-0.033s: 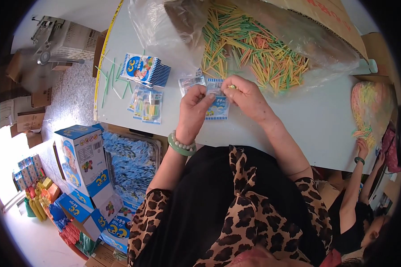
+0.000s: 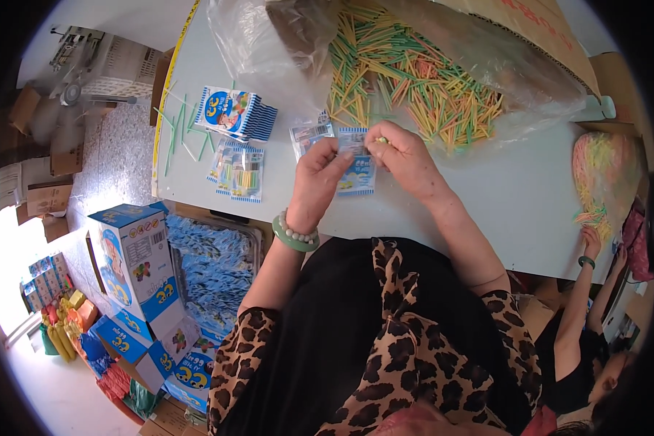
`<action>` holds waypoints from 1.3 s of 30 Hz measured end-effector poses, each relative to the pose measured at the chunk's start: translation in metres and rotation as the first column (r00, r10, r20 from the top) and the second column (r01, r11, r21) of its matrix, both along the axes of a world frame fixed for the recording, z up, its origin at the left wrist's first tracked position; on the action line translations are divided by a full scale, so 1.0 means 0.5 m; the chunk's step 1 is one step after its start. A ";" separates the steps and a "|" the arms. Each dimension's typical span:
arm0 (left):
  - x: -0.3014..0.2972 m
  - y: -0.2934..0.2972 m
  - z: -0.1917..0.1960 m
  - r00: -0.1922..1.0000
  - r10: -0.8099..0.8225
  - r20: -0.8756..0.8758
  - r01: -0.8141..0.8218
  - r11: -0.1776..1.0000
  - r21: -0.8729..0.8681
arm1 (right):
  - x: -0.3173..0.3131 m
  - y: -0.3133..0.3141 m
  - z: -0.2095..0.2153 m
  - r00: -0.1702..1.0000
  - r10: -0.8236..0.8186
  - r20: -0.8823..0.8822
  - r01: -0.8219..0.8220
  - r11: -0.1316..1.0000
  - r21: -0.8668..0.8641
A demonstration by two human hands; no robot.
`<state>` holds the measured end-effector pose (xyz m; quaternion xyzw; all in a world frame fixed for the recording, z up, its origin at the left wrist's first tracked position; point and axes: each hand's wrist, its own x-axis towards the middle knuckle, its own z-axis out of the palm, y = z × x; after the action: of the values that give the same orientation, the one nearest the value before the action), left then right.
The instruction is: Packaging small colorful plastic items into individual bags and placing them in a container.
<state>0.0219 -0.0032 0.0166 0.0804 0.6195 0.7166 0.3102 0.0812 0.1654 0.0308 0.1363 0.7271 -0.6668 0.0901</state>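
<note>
While pinching at table centre: yellow-trimmed left edge close beside packet stack and filled packets, bare room only right of hands. Same pose as earlier frame, nothing moved. Left hand closed on blue-white packet, bead bracelet at wrist. Right hand fingertips pinched on sticks at packet top. Bag of coloured sticks just behind.

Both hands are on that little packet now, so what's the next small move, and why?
Probably slide the sticks pinched in the right hand into the small blue-and-white packet. The left hand holds the packet over the table, and yellow stick tips show at its top edge.
</note>
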 end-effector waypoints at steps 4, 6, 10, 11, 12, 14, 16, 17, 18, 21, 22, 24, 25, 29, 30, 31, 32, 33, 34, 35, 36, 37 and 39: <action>-0.011 0.010 -0.020 0.974 -0.220 0.048 0.224 0.969 -0.101 | 0.018 -0.002 -0.007 0.989 -0.124 -0.075 0.128 0.990 0.052; -0.013 0.007 -0.041 0.984 -0.177 -0.013 0.175 0.978 -0.117 | 0.023 -0.002 0.002 0.977 -0.198 -0.082 0.198 0.980 -0.013; -0.010 0.009 -0.025 0.974 -0.156 -0.163 0.140 0.985 -0.104 | 0.028 0.038 0.002 0.987 -0.099 0.128 0.111 0.990 -0.088; -0.008 0.012 -0.020 0.974 -0.160 -0.161 0.144 0.984 -0.105 | 0.027 0.046 -0.008 0.987 0.012 0.161 0.003 0.996 -0.091; -0.004 0.015 -0.017 0.982 -0.159 -0.099 0.149 0.984 -0.100 | 0.029 0.043 -0.013 0.987 0.008 0.163 0.007 0.996 -0.092; -0.004 0.016 -0.022 0.987 -0.158 -0.037 0.154 0.983 -0.098 | 0.029 0.030 -0.017 0.988 -0.102 0.115 0.110 0.992 -0.068; -0.011 0.010 -0.038 0.966 -0.259 0.020 0.258 0.949 -0.179 | 0.029 0.023 -0.017 0.994 -0.090 0.066 0.087 0.995 0.058; -0.010 0.014 -0.034 0.965 -0.260 0.022 0.259 0.949 -0.180 | 0.029 0.022 -0.018 0.997 -0.075 0.018 0.070 0.980 0.186; -0.008 0.020 -0.026 0.967 -0.235 -0.101 0.217 0.963 -0.162 | 0.030 0.022 -0.018 0.997 -0.076 0.020 0.071 0.980 0.185; -0.014 0.013 -0.034 0.939 -0.194 -0.283 0.156 0.976 -0.153 | 0.035 0.021 -0.012 0.998 -0.047 0.052 0.040 0.990 0.133; -0.016 0.009 -0.038 0.920 -0.185 -0.344 0.134 0.977 -0.167 | 0.038 0.016 -0.010 0.993 -0.113 0.026 0.113 0.994 -0.001; -0.015 0.011 -0.021 0.951 -0.165 -0.261 0.127 0.979 -0.157 | 0.042 0.016 -0.010 0.983 -0.185 0.013 0.185 0.973 -0.135; -0.014 0.011 -0.016 0.973 -0.144 -0.179 0.117 0.982 -0.150 | 0.044 0.021 -0.012 0.968 -0.247 -0.048 0.229 0.944 -0.239; -0.015 0.001 -0.034 0.973 -0.196 -0.120 0.171 0.966 -0.191 | 0.033 0.014 0.018 0.956 -0.262 -0.132 0.253 0.964 -0.080; -0.009 0.007 -0.032 0.986 -0.143 -0.082 0.133 0.984 -0.119 | 0.032 0.009 0.014 0.956 -0.261 -0.131 0.252 0.964 -0.081; -0.005 0.011 -0.032 0.995 -0.092 -0.041 0.090 0.995 -0.049 | 0.033 0.004 0.008 0.975 -0.168 -0.146 0.180 0.981 0.069; -0.005 0.013 -0.036 0.995 -0.092 -0.040 0.090 0.995 -0.048 | 0.033 0.001 0.004 0.986 -0.073 -0.148 0.105 0.970 0.219; -0.005 0.014 -0.043 0.992 -0.087 -0.089 0.081 0.995 -0.064 | 0.034 0.001 0.003 0.986 -0.072 -0.147 0.104 0.970 0.219; -0.006 0.014 -0.047 0.987 -0.082 -0.139 0.072 0.994 -0.080 | 0.036 0.001 0.001 0.991 -0.090 -0.096 0.108 0.974 0.199; -0.008 0.015 -0.042 0.987 -0.082 -0.136 0.071 0.994 -0.082 | 0.037 0.000 -0.002 0.993 -0.108 -0.042 0.114 0.978 0.177; -0.012 0.016 -0.031 0.958 -0.126 -0.258 0.092 0.986 -0.141 | 0.037 0.003 -0.007 0.993 -0.108 -0.040 0.113 0.978 0.176; -0.014 0.015 -0.025 0.912 -0.175 -0.372 0.104 0.974 -0.202 | 0.037 0.007 -0.012 0.998 -0.068 0.010 0.066 0.982 0.177; -0.018 0.007 -0.033 0.950 -0.159 -0.270 0.127 0.983 -0.135 | 0.034 0.009 -0.012 0.998 -0.031 0.060 0.020 0.984 0.175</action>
<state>0.0127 0.0006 0.0002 0.2073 0.6903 0.6363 0.2749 0.0983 0.1701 0.0246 0.1737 0.7776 -0.5973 0.0918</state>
